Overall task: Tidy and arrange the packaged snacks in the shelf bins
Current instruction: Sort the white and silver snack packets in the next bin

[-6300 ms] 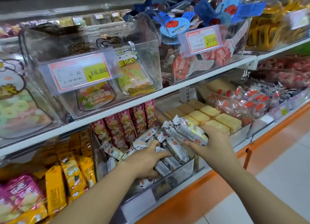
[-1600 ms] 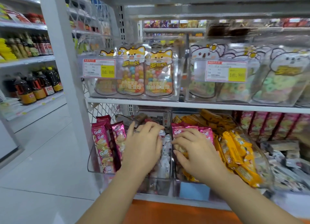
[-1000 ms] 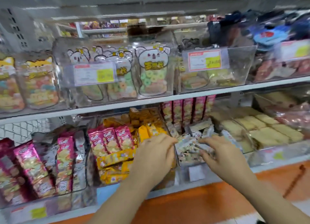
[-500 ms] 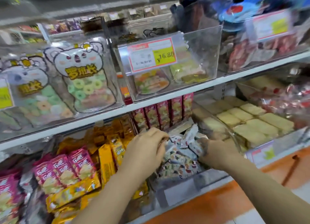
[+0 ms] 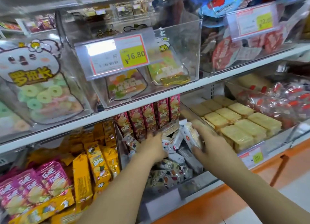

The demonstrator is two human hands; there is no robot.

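A clear bin on the lower shelf holds a loose heap of white snack packs with cartoon prints. Upright dark red packs stand in a row at its back. My left hand reaches into the heap, fingers buried among the white packs; what it grips is hidden. My right hand is closed around one white pack, held tilted above the right side of the bin.
Left of the bin lie yellow packs and pink packs. To the right sits a bin of pale yellow biscuit blocks. The upper shelf carries clear bins with price tags. An orange base runs below.
The view swung from the far-left bins to the white-pack bin and closed in. Both hands moved into this bin; my right hand now holds a white pack.
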